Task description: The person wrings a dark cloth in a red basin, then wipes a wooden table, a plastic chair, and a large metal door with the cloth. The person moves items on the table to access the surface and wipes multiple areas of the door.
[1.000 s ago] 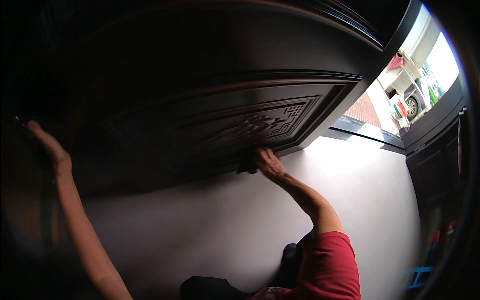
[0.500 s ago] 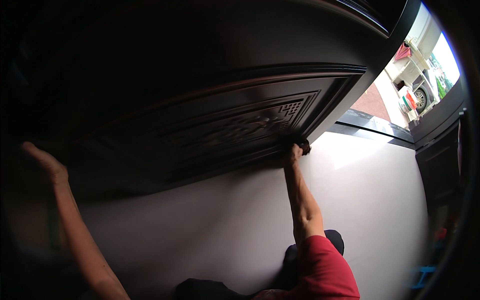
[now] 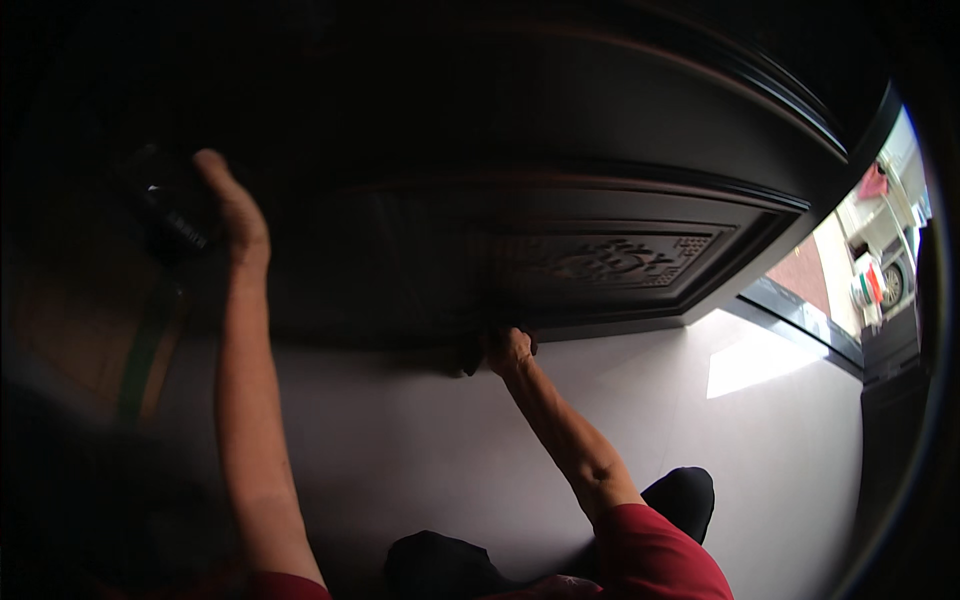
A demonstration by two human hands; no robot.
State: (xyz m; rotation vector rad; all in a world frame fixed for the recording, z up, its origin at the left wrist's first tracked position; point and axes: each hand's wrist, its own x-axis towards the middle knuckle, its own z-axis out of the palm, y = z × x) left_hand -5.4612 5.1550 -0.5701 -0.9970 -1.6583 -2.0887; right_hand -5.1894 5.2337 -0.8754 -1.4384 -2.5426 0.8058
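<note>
A dark cloth-like wad (image 3: 473,357) is bunched in the grasp of the right hand (image 3: 511,349), against the lower edge of the dark door (image 3: 640,150). A carved panel (image 3: 610,262) sits above and right of that hand. Beside the left hand (image 3: 243,218) is a black object (image 3: 178,222); its grip I cannot tell. Far right of both hands, outdoors, stands a white bucket (image 3: 866,287), contents too small to make out.

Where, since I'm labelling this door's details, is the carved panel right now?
In the head view, the carved panel sits right of centre, low on the dark door, above and to the right of the right hand.
</note>
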